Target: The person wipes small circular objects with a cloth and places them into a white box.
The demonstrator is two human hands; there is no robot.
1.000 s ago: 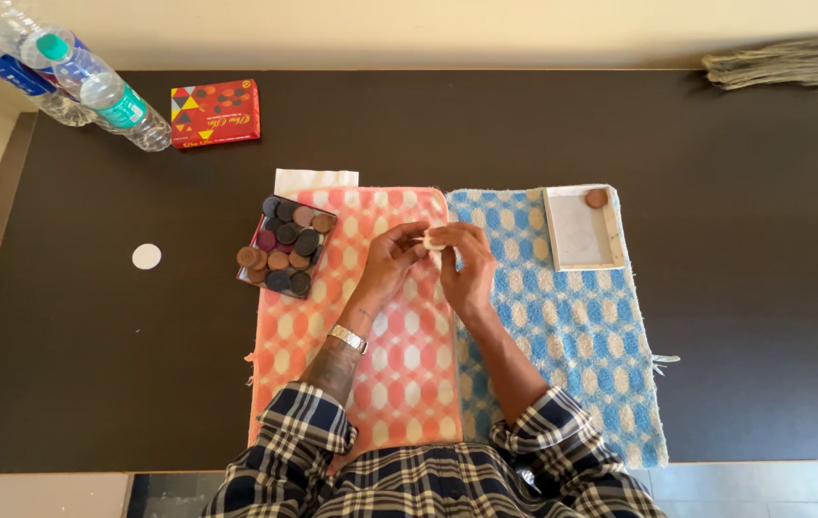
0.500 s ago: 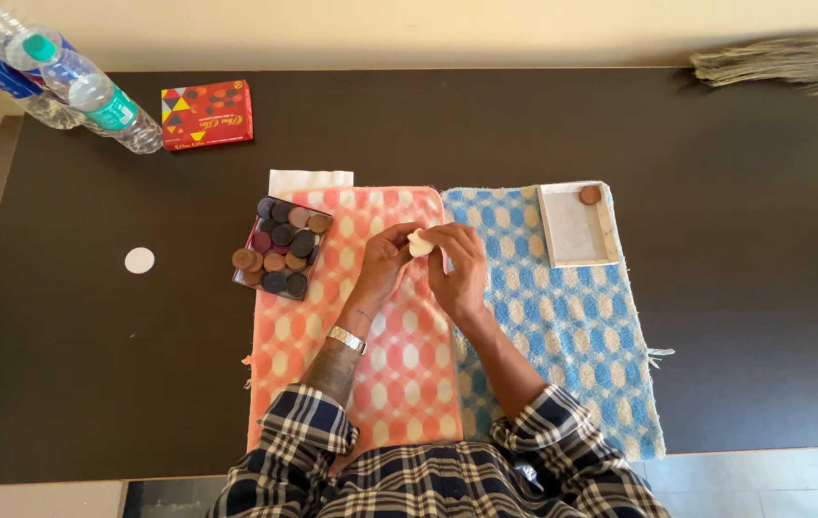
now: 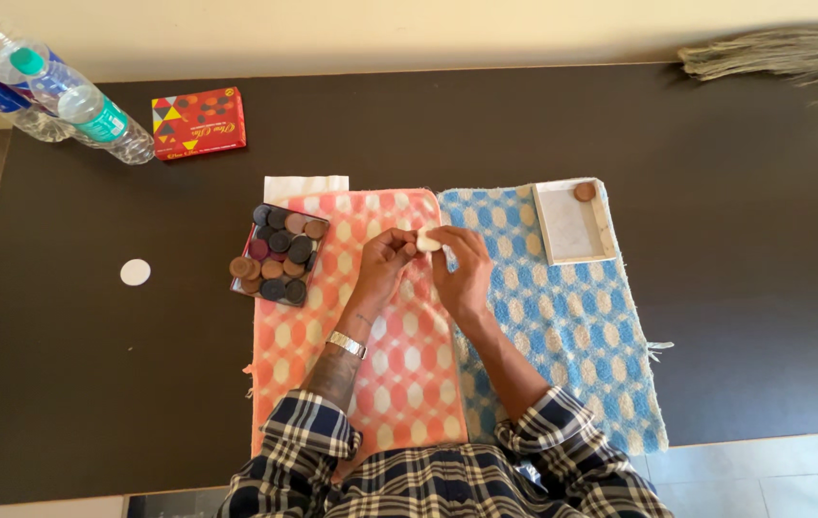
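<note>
pale disc (image 3: 427, 243) stays pinched between both hands (image 3: 428, 261).

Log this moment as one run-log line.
left hand: on pale disc | right hand: on pale disc | over: orange cloth | nearby: tray of discs

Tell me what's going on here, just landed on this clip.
A person holds a small pale disc between the left hand and right hand, above an orange towel beside a blue towel. A dark tray of brown and black discs sits by the left hand. A white tray holds one brown disc.
</note>
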